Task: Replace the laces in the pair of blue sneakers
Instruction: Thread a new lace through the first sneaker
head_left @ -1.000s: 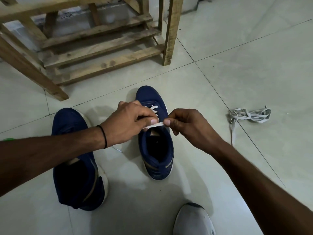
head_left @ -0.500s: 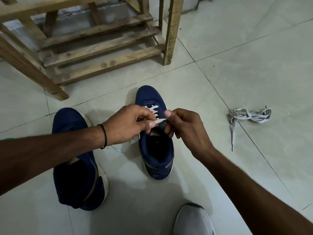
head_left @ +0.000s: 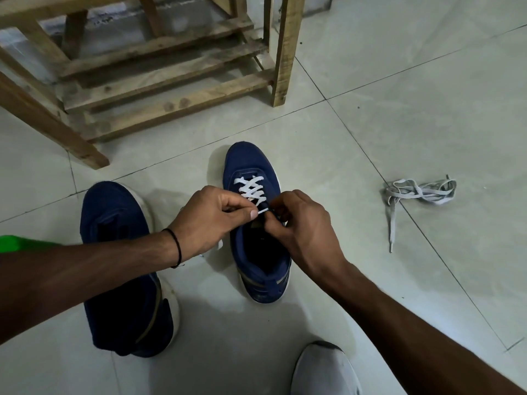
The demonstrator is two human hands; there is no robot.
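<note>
Two bare forearms reach in from the lower corners, uncovered from elbow to wrist. The left hand (head_left: 211, 218) and right hand (head_left: 305, 232) wear no gloves or rings that can be seen. A thin black band (head_left: 177, 246) circles the left wrist. A bright green sleeve (head_left: 17, 243) edge shows at the far left. At the bottom sits a rounded pale grey shoe toe (head_left: 322, 369), dark-rimmed.

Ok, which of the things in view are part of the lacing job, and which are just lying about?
Job:
half-laced sneaker
white lace, tip pinched by left hand
right hand, gripping at the eyelets
second sneaker
grey lace on the floor

Lying about:
wooden frame
grey shoe
</note>
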